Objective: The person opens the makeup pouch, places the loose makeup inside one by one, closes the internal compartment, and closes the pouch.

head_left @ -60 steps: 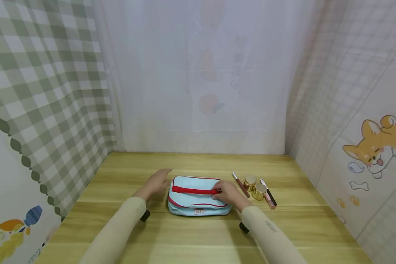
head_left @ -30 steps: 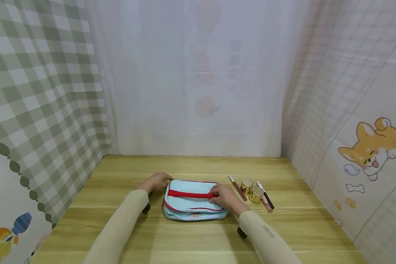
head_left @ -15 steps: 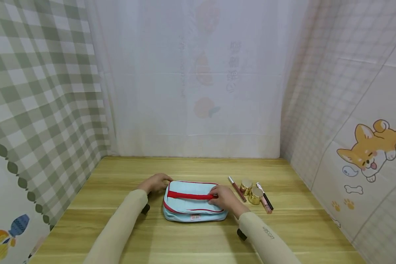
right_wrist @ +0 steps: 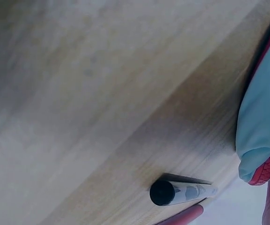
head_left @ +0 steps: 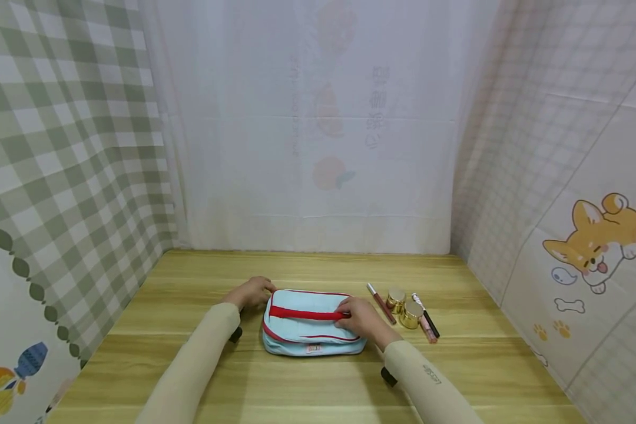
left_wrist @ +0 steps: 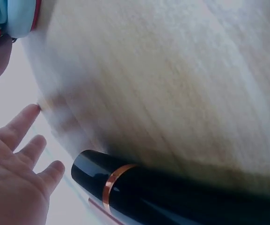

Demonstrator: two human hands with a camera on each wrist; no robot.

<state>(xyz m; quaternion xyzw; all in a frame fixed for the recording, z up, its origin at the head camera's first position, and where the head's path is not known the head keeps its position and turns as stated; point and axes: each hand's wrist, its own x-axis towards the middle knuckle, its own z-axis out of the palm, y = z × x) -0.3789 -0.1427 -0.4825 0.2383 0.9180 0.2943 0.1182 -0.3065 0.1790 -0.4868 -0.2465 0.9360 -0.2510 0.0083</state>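
Wooden table (head_left: 297, 388) beneath, left grip (head_left: 250, 292), fingers (left_wrist: 20, 124) spread, has reached the blue bag (head_left: 314, 300); right grip (head_left: 363, 318) pinches its red handle (head_left: 307, 315).

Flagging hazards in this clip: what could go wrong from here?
The right hand grips the red handle at one end, so a pull might tilt the light-blue pouch. The two gold jars stand to that hand's right; a sideways swing might knock them. The black tube in the left wrist view appears close to the left hand and might be bumped.
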